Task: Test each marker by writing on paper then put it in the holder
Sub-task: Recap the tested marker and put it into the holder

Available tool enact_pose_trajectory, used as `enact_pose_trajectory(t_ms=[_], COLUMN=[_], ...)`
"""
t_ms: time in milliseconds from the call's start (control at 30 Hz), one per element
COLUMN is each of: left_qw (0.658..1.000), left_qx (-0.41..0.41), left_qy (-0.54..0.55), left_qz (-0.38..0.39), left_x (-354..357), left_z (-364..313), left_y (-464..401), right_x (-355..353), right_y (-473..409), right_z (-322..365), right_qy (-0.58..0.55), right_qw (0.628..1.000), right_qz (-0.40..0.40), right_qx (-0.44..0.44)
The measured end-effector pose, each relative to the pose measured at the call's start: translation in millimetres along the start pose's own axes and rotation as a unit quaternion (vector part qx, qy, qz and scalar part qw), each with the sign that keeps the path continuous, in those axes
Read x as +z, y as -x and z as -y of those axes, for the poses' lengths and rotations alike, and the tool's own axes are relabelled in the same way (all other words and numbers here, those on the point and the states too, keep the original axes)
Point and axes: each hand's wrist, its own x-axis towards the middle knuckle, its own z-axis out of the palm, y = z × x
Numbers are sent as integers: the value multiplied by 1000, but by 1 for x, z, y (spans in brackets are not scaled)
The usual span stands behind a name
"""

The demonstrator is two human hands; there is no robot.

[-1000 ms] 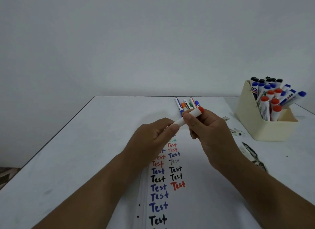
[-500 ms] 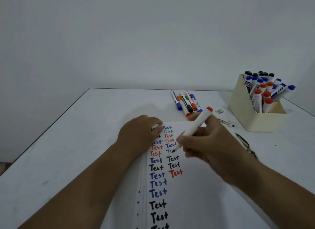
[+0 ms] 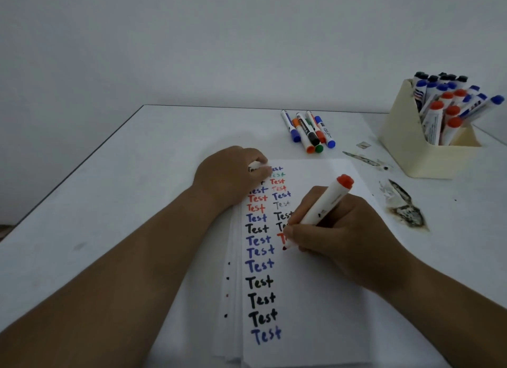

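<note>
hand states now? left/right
Left hand: fingers curled, pinching a small white cap, resting on the paper.
Right hand: gripping the red marker, tip at the paper.

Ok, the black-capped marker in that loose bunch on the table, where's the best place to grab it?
Pinch the black-capped marker by its white barrel, coming from above. It lies flat, resting partly on its neighbours in the loose bunch, so its sides are crowded but its top is exposed.

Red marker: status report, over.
Right hand grips red marker, tip at the paper below the last red "Test". Left hand holds the marker's cap, rests on paper. Nothing in the way.
</note>
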Motion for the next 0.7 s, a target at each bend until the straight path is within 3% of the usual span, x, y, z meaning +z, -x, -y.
enact_pose_trajectory(t_ms=[233,700], left_qw=[1000,1000], left_qx=[-3,-1], left_qy=[-3,0], left_qz=[2,4], left_x=[0,-3], left_z=[-1,-5], left_y=[0,2], right_x=[1,4], right_y=[-1,-2], right_z=[0,-5], right_qy=[34,44], right_qw=[999,997], right_qz=[24,-14], right_qx=[-22,-58])
